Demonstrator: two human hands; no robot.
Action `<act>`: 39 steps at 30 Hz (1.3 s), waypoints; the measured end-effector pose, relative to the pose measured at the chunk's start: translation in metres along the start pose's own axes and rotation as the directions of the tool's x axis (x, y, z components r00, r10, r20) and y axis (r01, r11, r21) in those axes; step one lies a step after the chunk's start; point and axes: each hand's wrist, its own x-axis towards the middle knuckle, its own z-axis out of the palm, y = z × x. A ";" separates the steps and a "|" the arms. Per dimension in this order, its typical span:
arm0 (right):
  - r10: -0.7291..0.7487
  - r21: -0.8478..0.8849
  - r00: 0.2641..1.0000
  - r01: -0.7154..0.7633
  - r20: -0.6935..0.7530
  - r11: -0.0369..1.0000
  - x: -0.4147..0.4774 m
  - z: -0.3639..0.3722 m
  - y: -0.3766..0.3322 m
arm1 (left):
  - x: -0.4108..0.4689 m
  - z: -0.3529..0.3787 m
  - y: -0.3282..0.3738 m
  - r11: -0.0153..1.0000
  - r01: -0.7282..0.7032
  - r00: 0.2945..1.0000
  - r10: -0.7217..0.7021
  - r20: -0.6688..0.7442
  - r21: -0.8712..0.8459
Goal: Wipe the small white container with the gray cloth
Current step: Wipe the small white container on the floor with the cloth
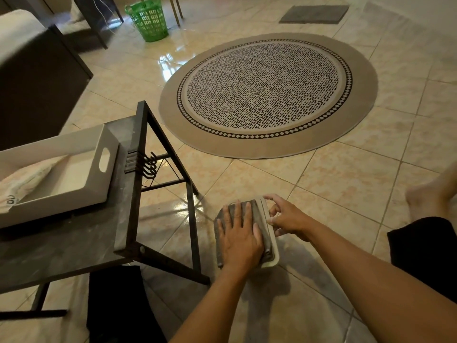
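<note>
Glossy cream floor tiles run out under me, catching window glare. Well beyond my hands lies a round rug with a beige border and a black-dashed centre; farther off stand a green plastic basket and a gray mat. To the left of my hands is a low dark counter on a black metal frame, dusty on top, carrying a white tray with a cut-out handle.

The small white container sits low in front of me, between my hands; whether it touches the tiles I cannot tell. It is rectangular with rounded corners, only its right rim and near corner showing. The gray cloth is folded over most of it. My left hand lies flat on the cloth, fingers spread, pressing down. My right hand has its grip pinched on the container's right rim, fingertips curled over the edge.
</note>
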 end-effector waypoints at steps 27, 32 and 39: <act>0.041 0.064 0.995 -0.047 0.092 0.997 -0.016 -0.003 0.000 | -0.046 0.011 0.012 0.995 -0.100 0.995 0.099 0.032 0.019; 0.072 0.082 0.985 -0.085 0.156 0.993 -0.021 -0.004 0.000 | -0.026 0.009 0.010 0.994 -0.101 0.994 0.099 0.041 0.033; 0.064 0.075 0.988 -0.075 0.140 0.994 -0.021 -0.002 0.000 | -0.038 0.012 0.011 0.992 -0.119 0.992 0.117 0.051 0.046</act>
